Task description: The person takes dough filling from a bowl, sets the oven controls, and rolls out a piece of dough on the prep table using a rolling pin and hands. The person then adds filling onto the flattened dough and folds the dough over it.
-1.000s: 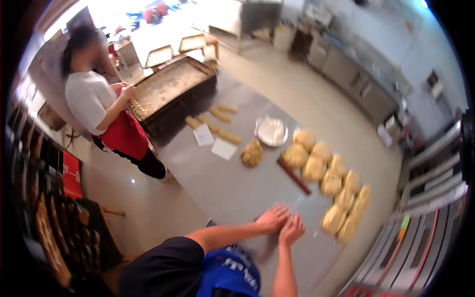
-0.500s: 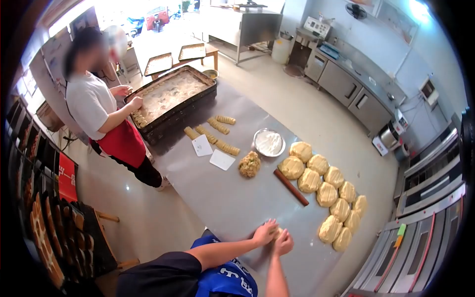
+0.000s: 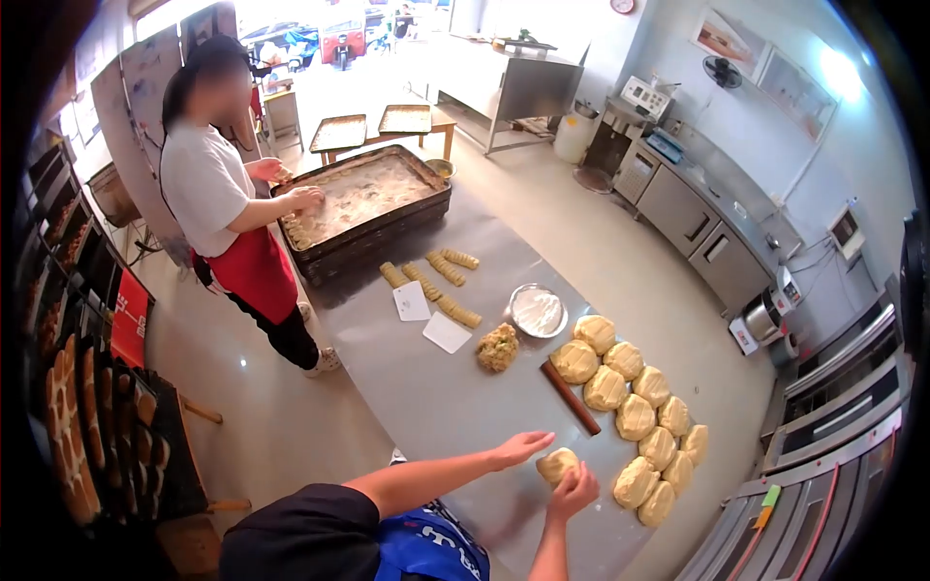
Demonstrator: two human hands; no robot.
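Observation:
A pale lump of dough (image 3: 556,466) sits at the near part of the steel table in front of me. My right hand (image 3: 575,491) curls its fingers against the lump's right side. On the other side, my left hand (image 3: 521,449) is off the dough, fingers stretched out and holding nothing. Beyond the hands lies a brown rolling pin (image 3: 572,397), alongside several rounded yellow dough pieces (image 3: 635,417). A crumbly mound of filling (image 3: 498,349) and a metal bowl of white flour (image 3: 539,311) are farther up the table.
Two white scrapers (image 3: 447,333) lie near rows of sliced dough rolls (image 3: 458,311). At the far end, a person in a red apron (image 3: 254,271) works over a large black-rimmed tray (image 3: 373,218). Ovens (image 3: 823,426) stand on the right, a loaded rack (image 3: 102,436) on the left.
My left hand has come away from the dough and opened. More of the lump now shows beside my right hand. The camera view has shifted slightly.

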